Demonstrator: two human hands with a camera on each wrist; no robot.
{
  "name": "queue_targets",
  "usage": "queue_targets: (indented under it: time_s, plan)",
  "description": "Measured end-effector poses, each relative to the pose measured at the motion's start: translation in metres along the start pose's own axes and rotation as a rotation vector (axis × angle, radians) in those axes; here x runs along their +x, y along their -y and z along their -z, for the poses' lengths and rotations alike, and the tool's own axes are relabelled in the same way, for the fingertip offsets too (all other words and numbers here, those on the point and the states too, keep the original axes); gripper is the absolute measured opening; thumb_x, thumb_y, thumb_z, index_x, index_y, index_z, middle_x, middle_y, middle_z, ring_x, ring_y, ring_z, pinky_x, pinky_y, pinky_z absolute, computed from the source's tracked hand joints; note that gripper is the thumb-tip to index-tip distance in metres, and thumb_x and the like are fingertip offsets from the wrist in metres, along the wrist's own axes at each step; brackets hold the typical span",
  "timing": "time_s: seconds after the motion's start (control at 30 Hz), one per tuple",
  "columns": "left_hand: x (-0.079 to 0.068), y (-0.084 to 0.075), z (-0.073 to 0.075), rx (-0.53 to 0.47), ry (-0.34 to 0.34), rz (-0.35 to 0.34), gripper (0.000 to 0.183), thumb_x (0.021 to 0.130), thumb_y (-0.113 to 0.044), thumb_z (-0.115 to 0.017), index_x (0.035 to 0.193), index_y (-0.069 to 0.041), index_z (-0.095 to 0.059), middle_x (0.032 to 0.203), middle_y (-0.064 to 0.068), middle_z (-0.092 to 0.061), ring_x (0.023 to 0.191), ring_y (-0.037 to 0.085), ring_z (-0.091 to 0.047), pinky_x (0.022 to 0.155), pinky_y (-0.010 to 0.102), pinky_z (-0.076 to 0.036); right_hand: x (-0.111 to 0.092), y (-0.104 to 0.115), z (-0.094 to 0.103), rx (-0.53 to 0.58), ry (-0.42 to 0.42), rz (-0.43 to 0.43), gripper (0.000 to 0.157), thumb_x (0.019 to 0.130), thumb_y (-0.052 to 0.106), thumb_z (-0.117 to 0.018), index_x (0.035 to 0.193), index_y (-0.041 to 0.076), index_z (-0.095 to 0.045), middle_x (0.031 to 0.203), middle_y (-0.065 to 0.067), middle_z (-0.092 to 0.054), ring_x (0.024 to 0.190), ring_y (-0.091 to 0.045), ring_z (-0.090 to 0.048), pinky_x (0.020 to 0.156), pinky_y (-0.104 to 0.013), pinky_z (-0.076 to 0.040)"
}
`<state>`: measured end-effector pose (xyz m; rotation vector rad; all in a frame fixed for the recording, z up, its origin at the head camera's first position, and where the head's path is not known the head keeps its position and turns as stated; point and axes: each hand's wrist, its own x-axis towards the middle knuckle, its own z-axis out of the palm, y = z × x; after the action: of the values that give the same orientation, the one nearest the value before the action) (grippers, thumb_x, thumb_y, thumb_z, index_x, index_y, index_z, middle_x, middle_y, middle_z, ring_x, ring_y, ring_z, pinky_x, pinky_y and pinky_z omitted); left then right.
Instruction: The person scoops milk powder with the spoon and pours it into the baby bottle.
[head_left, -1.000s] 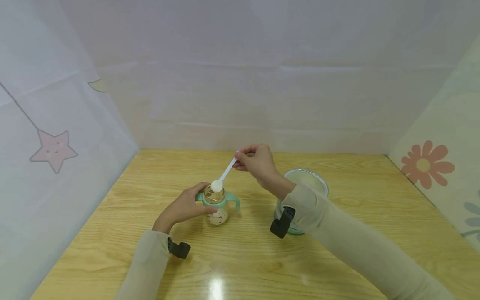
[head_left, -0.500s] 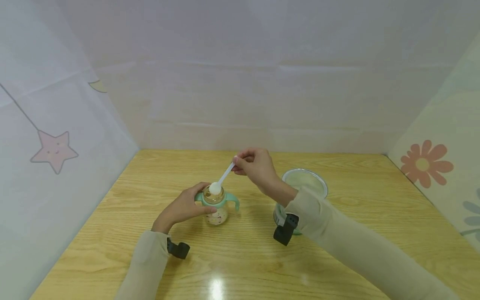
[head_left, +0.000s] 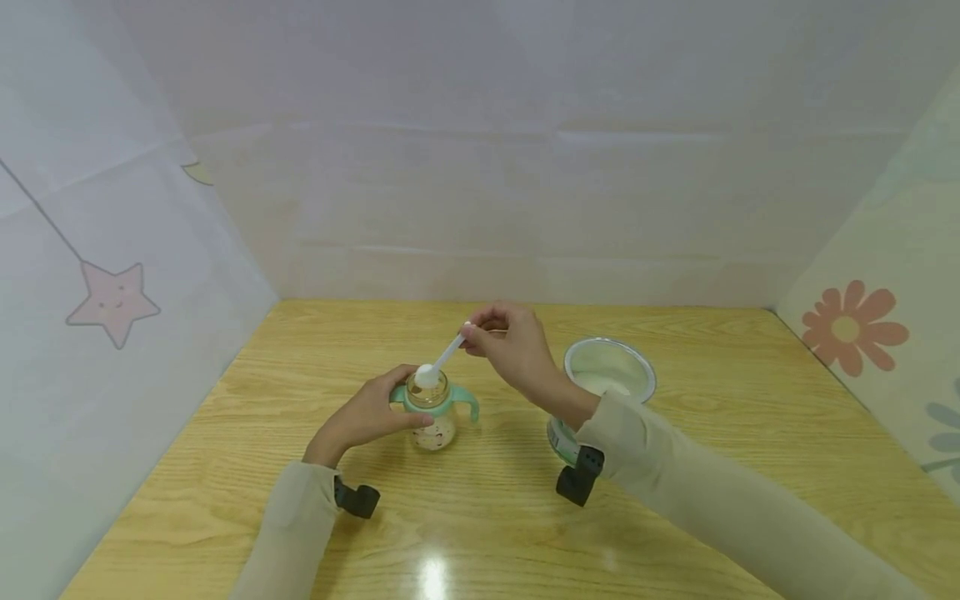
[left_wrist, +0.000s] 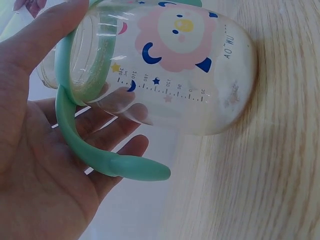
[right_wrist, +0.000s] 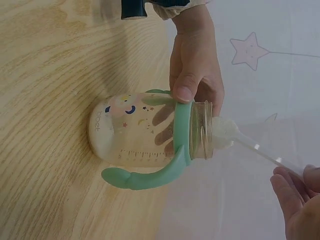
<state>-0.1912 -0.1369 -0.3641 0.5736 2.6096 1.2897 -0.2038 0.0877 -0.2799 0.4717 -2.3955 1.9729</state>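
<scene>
Gripping the bottle [head_left: 435, 432] is the left hand [head_left: 372, 412]; the right hand [head_left: 519, 352] pinches a spoon [head_left: 447, 355] of powder [right_wrist: 226, 131] over it.

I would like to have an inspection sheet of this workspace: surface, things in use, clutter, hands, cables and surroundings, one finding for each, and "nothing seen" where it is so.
Surface: wood-grain table, with a bright reflection near the front.
Bottle: upright, uncapped, green handles.
Scoop: white, heaped with powder, over the bottle's mouth.
Tin: open, powder inside, partly hidden by the right arm.
Clutter: nothing seen.
Left hand: holds the bottle near its neck.
Right hand: pinches the scoop's handle.
Cables: nothing seen.
Surroundings: pale, creased sheets; star printed at left, flower at right.
</scene>
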Motion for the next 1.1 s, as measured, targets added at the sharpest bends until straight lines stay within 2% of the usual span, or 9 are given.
queue_targets:
  time_s: [0.13,0.5,0.93,1.1]
  plan:
    - [0.001,0.000,0.000,0.011,-0.004,0.000,0.072,0.082,-0.038,-0.075,0.141,-0.013,-0.042,0.128,0.009,-0.057,0.118,0.028,-0.054,0.098,0.053,-0.043,-0.004,0.000,0.000,-0.014,0.007,0.034,0.008,0.091,0.000,-0.061,0.094,-0.007,-0.062,0.096,-0.021,-0.067,0.080,-0.019,-0.070,0.076,-0.031,-0.058]
    - [0.001,0.000,0.000,0.007,0.003,0.003,0.071,0.082,-0.038,-0.074,0.141,-0.014,-0.042,0.127,0.008,-0.058,0.118,0.029,-0.054,0.098,0.053,-0.043,-0.013,-0.002,0.001,-0.073,0.018,0.147,0.007,0.088,-0.003,-0.063,0.092,-0.008,-0.062,0.094,-0.023,-0.068,0.080,-0.025,-0.071,0.072,-0.025,-0.057]
    - [0.001,-0.001,0.000,0.010,0.000,0.013,0.071,0.082,-0.038,-0.074,0.141,-0.014,-0.043,0.129,0.009,-0.057,0.119,0.030,-0.053,0.099,0.054,-0.043,-0.022,-0.009,0.000,-0.152,0.017,0.276,0.005,0.087,0.000,-0.065,0.090,-0.004,-0.064,0.092,-0.018,-0.069,0.084,-0.030,-0.071,0.071,-0.024,-0.057]
    - [0.000,0.002,-0.001,0.016,0.000,0.020,0.070,0.082,-0.038,-0.074,0.141,-0.015,-0.042,0.128,0.009,-0.057,0.118,0.029,-0.054,0.098,0.053,-0.043,-0.024,-0.012,-0.001,-0.171,0.013,0.316,0.004,0.088,0.001,-0.066,0.089,-0.003,-0.064,0.090,-0.017,-0.069,0.083,-0.028,-0.071,0.071,-0.024,-0.057]
